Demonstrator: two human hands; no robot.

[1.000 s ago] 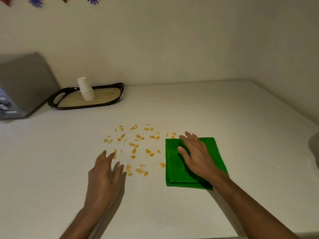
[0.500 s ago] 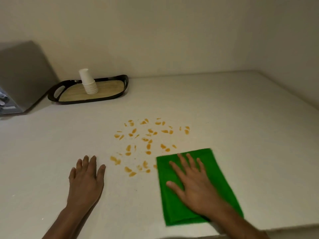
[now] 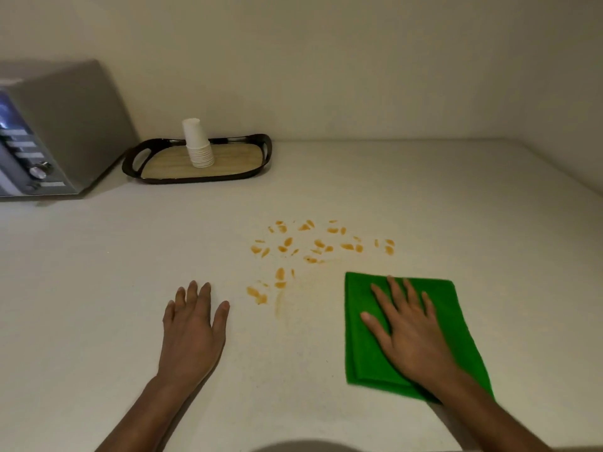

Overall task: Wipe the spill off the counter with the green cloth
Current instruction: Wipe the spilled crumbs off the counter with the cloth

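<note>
A folded green cloth (image 3: pixel 456 324) lies flat on the white counter (image 3: pixel 424 207). My right hand (image 3: pixel 408 331) presses on it with fingers spread. Orange spill drops (image 3: pixel 313 246) are scattered just beyond and left of the cloth, with a faint smeared streak (image 3: pixel 279 305) at the near left. My left hand (image 3: pixel 192 327) rests flat on the counter, left of the spill, holding nothing.
A black tray with a wooden base (image 3: pixel 228 161) stands at the back and carries a stack of white paper cups (image 3: pixel 197 143). A grey microwave (image 3: pixel 49 132) fills the far left. Walls close off the counter at the back and right.
My right hand has slid the cloth across the near drops, which are now gone or smeared. The left hand stays flat on the counter.
</note>
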